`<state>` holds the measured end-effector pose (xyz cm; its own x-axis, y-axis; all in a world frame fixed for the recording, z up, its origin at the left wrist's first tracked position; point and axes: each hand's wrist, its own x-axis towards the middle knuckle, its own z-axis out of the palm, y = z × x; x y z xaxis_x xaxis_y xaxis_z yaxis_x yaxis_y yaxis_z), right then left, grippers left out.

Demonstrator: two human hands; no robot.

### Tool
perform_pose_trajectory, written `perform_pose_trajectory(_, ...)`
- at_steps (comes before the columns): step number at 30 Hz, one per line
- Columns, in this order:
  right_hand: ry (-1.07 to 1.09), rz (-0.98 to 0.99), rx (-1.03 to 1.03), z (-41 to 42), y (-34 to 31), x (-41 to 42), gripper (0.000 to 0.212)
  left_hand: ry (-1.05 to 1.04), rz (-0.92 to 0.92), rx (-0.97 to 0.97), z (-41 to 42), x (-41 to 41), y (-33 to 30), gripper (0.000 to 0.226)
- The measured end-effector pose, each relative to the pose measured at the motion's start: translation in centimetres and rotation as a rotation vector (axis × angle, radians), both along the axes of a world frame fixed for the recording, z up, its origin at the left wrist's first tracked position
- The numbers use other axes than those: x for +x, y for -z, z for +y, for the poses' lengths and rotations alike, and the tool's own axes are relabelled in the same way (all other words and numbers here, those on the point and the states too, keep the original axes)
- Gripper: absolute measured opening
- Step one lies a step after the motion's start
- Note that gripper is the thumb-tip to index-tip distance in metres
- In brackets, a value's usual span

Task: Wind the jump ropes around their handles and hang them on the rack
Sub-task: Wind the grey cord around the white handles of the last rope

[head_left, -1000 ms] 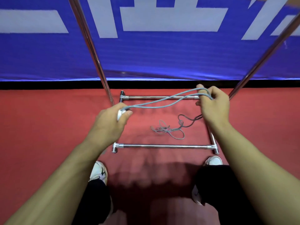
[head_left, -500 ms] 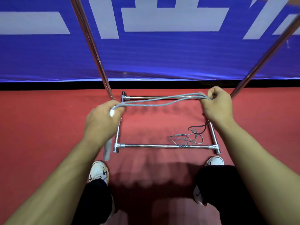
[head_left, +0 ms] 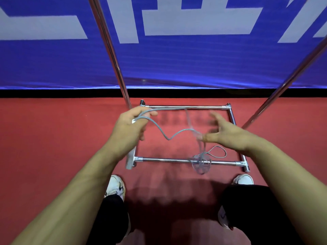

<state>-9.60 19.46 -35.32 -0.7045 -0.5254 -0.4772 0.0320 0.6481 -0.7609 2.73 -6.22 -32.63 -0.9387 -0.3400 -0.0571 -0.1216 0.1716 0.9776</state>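
Left hand (head_left: pixel 128 128) gripping jump-rope handle (head_left: pixel 129 160), grey cord (head_left: pixel 160 129) looped over fingers. Right hand (head_left: pixel 224 134) spread, blurred, at 3 o'clock of cord. Slack coiled over chrome rack base (head_left: pixel 185 160).

red floor (head_left: pixel 53 138) w/ rack base (head_left: pixel 185 160), loose rope coil (head_left: pixel 201 165), two shoes on it.

The rope (head_left: pixel 160 129) is grey, its handle (head_left: pixel 129 160) pale grey. The rack (head_left: pixel 185 107) is shiny chrome. The floor (head_left: pixel 53 138) is red. The banner (head_left: pixel 159 64) is blue with white shapes, black-edged below. The shoes (head_left: pixel 115 187) are white with black marks, the trousers (head_left: pixel 247 209) black.
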Motion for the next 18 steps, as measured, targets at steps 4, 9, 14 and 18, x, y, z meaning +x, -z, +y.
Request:
perform_pose_trajectory(4,-0.09,0.29,-0.255,-2.4,-0.8,2.2,0.12,0.251,-0.025,-0.1,3.2,0.5,-0.3,0.024)
perform_pose_trajectory(9,-0.288,-0.029,-0.495,-6.2,0.2,7.2,0.019,0.282,-0.028,0.058,5.3,0.5,-0.9,0.018)
perform_pose_trajectory(14,-0.048,-0.357,-0.647,-5.8,-0.4,6.3,0.029,-0.024,-0.029,-0.07,2.0,-0.4,0.4,0.018)
perform_pose_trajectory(18,0.214,-0.308,-0.652,-6.0,-1.3,5.1,0.038,0.116,-0.25,-0.519,1.1,0.0,2.1,0.018)
